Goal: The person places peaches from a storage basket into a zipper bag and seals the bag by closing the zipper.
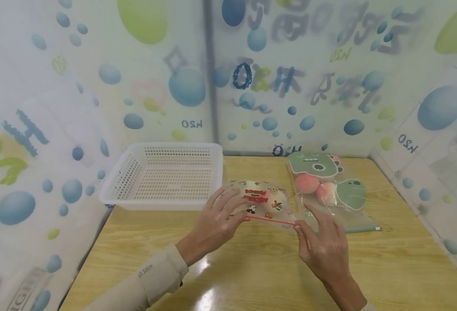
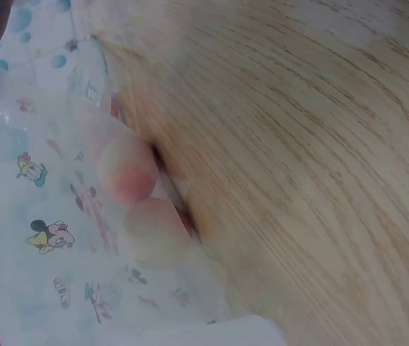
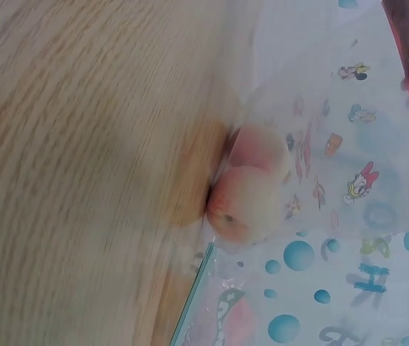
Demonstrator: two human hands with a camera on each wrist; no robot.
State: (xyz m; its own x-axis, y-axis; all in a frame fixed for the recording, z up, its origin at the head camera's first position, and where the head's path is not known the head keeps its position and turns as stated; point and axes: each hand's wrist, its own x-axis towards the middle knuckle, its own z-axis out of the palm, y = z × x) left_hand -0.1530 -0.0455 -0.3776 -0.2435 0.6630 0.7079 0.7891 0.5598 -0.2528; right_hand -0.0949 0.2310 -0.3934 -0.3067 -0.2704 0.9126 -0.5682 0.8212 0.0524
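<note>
A clear zip bag [image 1: 269, 207] printed with small cartoon figures has a red strip [image 1: 273, 220] along its near edge. Two peaches [image 3: 244, 205] show through its film, side by side at the bottom of the bag. My left hand [image 1: 217, 218] pinches the left part of the red strip, its other fingers spread over the bag. Thumb and fingers of my right hand [image 1: 323, 242] pinch the strip's right end. In both wrist views the bag stands raised from its strip, with the peaches low down by the table.
A second clear bag [image 1: 353, 216] with green dinosaur prints and peaches lies just right of the first, its green zip edge toward me. To the left, a white perforated basket [image 1: 162, 205] stands on the wooden table [image 1: 259, 268]. Patterned curtain walls [image 1: 314, 99] enclose the back and sides.
</note>
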